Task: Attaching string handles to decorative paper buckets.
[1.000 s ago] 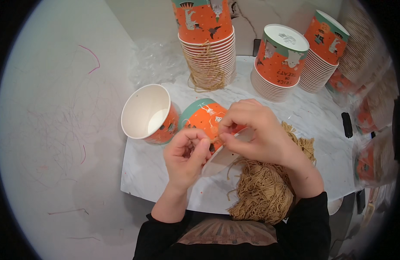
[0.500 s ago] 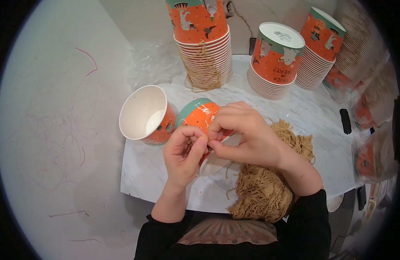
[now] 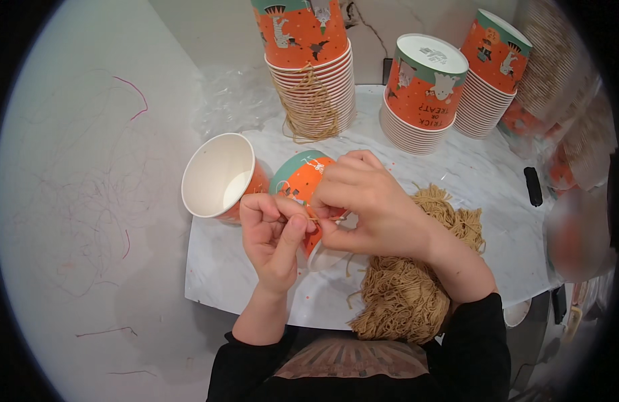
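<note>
My left hand (image 3: 272,238) is closed, its thumb and forefinger pinching a short piece of tan string (image 3: 315,219). My right hand (image 3: 373,208) pinches the same string a little to the right. Beneath both hands an orange and green paper cup (image 3: 299,179) lies tilted on the table, its rim toward me and partly covered by my fingers. Left of it, another paper cup (image 3: 219,175) shows its white inside. By my right forearm lies a thick, tangled bundle of tan strings (image 3: 403,295).
Behind my hands stands a tall stack of paper cups (image 3: 313,94) with tan string draped over it. Two more upside-down stacks (image 3: 426,87) are at the back right. A black oblong object (image 3: 534,186) lies on the marbled table (image 3: 510,248). Crumpled clear plastic (image 3: 235,100) sits near the scribbled wall.
My fingertips have drawn slightly apart, with my left hand shifting left. A short bit of tan string now shows between them. The cups and bundle have hardly changed place.
</note>
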The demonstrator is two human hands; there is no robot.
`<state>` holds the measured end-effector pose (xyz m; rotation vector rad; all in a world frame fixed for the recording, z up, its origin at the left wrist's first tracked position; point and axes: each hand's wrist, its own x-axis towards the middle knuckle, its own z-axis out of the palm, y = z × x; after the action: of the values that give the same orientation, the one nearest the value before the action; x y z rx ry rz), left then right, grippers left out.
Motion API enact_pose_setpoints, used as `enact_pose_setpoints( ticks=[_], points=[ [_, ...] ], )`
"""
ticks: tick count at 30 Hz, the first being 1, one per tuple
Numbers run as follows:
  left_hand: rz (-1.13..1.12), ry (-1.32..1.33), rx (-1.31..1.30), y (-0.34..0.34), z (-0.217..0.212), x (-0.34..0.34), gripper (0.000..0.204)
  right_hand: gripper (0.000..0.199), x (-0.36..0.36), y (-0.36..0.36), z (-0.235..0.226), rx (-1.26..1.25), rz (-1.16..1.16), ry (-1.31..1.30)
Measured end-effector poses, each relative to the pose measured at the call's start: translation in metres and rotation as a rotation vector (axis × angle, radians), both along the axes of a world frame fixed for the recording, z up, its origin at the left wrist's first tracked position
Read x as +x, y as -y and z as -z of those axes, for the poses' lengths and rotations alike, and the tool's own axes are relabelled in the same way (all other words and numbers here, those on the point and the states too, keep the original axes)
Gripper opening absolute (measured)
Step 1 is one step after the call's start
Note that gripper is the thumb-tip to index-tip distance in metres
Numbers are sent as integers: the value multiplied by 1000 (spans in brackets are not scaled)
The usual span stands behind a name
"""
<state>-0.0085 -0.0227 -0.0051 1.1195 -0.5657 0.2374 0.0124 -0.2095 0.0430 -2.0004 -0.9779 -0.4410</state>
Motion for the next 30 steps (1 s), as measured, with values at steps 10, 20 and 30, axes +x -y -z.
enact_pose_setpoints(
  ticks=[10,20,30],
  points=[
    [-77,-24,-173,-1,-1,4,26,15,6,10,3,-31,-60,-131],
    [-85,-8,-244,4,2,4,23,14,16,17,8,44,-302,-390],
    [-85,-1,-178,5,-1,3,21,9,19,20,10,62,-397,-367]
  ],
)
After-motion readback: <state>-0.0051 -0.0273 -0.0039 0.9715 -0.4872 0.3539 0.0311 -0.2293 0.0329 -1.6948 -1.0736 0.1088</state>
